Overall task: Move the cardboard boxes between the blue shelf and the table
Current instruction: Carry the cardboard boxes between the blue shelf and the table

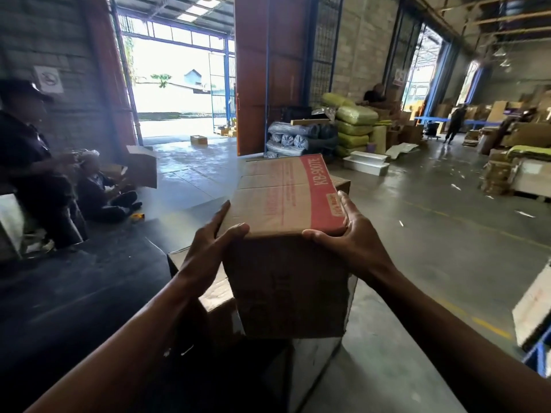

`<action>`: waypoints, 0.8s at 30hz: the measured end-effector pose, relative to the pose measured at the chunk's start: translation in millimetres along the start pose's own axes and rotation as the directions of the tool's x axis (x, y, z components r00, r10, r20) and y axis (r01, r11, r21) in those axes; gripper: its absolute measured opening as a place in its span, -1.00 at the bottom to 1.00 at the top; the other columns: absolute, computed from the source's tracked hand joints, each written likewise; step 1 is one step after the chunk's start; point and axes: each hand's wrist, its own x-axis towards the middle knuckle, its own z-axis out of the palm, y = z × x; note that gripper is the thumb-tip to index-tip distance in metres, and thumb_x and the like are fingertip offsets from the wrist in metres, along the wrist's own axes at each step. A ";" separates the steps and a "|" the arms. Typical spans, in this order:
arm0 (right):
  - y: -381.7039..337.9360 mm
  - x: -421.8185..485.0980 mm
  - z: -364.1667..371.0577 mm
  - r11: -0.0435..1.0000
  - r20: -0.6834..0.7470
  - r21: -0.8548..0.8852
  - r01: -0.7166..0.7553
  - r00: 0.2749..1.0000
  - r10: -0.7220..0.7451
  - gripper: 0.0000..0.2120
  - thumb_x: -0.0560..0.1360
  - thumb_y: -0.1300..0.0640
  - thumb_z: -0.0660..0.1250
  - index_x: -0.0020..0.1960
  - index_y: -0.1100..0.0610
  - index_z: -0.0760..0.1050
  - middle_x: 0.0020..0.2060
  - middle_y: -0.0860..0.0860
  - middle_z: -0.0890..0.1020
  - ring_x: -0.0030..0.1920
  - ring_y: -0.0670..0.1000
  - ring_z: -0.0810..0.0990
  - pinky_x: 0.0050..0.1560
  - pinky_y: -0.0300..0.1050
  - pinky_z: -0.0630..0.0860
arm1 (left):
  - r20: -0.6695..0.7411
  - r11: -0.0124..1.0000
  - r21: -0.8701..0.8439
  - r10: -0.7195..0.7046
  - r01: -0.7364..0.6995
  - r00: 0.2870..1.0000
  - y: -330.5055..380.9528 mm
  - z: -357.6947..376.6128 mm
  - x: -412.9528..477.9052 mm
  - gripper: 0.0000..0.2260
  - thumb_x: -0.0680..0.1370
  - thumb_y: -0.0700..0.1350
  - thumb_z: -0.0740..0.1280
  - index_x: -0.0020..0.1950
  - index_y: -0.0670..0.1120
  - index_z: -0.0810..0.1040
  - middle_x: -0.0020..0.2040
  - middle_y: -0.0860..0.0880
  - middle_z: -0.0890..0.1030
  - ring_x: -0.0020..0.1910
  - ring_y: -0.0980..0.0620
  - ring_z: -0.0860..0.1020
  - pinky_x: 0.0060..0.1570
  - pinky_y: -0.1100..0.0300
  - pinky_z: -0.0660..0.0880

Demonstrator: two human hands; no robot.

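Looking down from the head camera, both hands are clamped on one cardboard box (286, 204). It's plain brown corrugated with a taped seam down the lid and a red printed band along the right edge reading KB-900TE. The left hand (208, 248) grasps the near left corner, with its fingers laid flat along the side and the thumb hooked over the top edge. The right hand (351, 234) grasps the near right corner, thumb lying along the front lip and fingers wrapped round the side.

The box is right in front of the person, over a second brown box (214, 296) with a slightly crumpled face, at the edge of the matte black table (89, 278). Honestly can't tell if it's resting on that one or lifted off it. Another carton corner (340, 183) peeks out just behind.

Down at the bottom right there's a bit of blue shelf (539, 356) with a pale box (533, 308) on it.

As for the rest of the warehouse, the concrete floor (417, 219) is glossy. A person in dark clothes (26, 162) sits at left, with another one (101, 192) low beside them and an open carton (143, 165) close by. Near the tall orange door (268, 70) there are rolled grey bundles (292, 138) and puffy green sacks (354, 123) stacked in a pile.
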 end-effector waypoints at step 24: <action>23.9 78.8 155.0 0.995 0.231 0.102 -0.006 0.973 -0.018 0.16 0.14 -0.42 0.53 0.57 -0.10 0.09 0.35 -0.15 0.43 0.30 -0.05 0.52 0.30 0.03 0.51 | -0.277 0.993 0.096 -0.043 0.072 0.960 -80.7 -120.0 16.2 -0.08 0.10 0.48 0.48 0.32 -0.01 0.48 0.00 0.22 0.68 0.03 0.27 0.62 -0.02 0.32 0.57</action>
